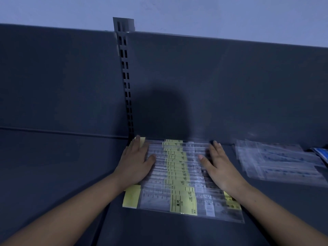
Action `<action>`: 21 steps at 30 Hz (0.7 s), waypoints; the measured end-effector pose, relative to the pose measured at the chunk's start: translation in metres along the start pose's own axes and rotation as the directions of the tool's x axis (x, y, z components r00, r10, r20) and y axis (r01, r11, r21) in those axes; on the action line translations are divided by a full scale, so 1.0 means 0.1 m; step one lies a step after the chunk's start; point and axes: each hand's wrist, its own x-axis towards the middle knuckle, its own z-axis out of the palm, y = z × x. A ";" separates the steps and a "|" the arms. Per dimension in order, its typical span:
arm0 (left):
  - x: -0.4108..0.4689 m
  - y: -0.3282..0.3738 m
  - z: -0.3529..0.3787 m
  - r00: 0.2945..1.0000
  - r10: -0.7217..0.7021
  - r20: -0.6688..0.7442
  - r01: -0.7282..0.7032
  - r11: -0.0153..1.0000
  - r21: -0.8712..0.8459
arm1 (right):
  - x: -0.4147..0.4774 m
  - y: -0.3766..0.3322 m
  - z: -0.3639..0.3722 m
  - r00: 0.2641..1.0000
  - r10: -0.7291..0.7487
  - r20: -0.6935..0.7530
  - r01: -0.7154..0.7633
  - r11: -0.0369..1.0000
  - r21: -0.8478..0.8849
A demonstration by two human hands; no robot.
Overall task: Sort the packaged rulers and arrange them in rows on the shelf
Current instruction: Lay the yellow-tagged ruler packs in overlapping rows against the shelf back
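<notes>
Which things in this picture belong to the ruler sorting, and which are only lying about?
Belong to the job: yellow-labelled ruler packs, pressed flat by the left hand and the right hand; clear ruler packs to their right; shelf.
Just there: blue item at the right edge, too cut off to identify; slotted upright.

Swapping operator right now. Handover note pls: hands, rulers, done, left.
Left hand: open, pressing flat on the left ends of the yellow-label rulers.
Right hand: open, pressing flat on their right side.
Done: the yellow-label rulers lie overlapped in one row on the shelf, running from back to front.
Left: the loose pile of ruler packs to the right is fanned and unaligned, so it probably needs arranging next.
</notes>
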 end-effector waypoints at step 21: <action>-0.18 0.07 -0.02 0.970 -0.208 -0.129 0.050 0.687 -0.725 | -0.21 -0.02 -0.05 0.979 0.170 -0.114 -0.057 0.760 0.648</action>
